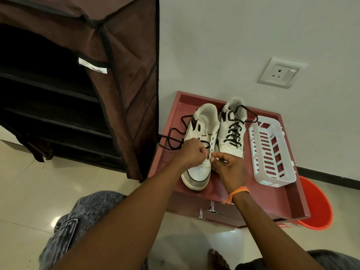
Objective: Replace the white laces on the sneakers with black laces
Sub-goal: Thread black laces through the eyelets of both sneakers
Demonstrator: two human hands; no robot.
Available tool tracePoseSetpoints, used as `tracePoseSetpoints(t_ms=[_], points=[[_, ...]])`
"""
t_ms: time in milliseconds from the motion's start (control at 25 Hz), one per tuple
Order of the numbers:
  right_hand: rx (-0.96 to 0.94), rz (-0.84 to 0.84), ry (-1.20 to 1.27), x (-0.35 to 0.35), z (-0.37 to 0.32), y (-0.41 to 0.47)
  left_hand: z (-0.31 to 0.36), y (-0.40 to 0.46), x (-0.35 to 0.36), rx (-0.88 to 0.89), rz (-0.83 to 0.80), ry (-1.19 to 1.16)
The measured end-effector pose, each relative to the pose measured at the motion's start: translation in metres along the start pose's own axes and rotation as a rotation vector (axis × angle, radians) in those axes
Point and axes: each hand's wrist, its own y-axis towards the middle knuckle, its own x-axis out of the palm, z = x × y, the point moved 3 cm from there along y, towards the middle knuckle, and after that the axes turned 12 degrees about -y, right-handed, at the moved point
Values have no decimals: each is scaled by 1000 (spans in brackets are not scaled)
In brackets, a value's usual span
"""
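Note:
Two white sneakers stand side by side on a low maroon cabinet top (272,195). The right sneaker (232,129) is laced in black up its eyelets, its loose ends looping past the heel. The left sneaker (198,170) has mostly bare eyelets; a black lace (173,137) runs through near its toe and trails off to the left. My left hand (191,152) pinches this lace at the lower eyelets. My right hand (228,168) is close beside it, fingertips pinched at the same spot; what it pinches is hidden. No white laces are in view.
A white slotted plastic basket (271,152) lies right of the sneakers. A brown fabric shoe rack (81,84) stands to the left. An orange bucket (315,207) sits behind the cabinet's right corner. A wall socket (279,73) is above. My knees are at the bottom.

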Motion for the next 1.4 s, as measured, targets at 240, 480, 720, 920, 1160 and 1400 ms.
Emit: tracePoseSetpoints(t_ms=[240,480,720,920,1160,1400], points=[[25,-31,44,-4,1,3,-1,-8,11,20,91,13],[42,-4,52,-3,3,5,-9,-5,16,-107,173,-182],[29,-27,16,-3,3,7,-8,-2,14,-254,142,-378],[-58,21,-158,-3,-11,7,2,-4,8,-60,165,-125],[169,27,176,-10,-4,4,21,-19,1,213,300,128],[-86,123,-3,-22,-28,8,35,-14,6,181,-29,-97]])
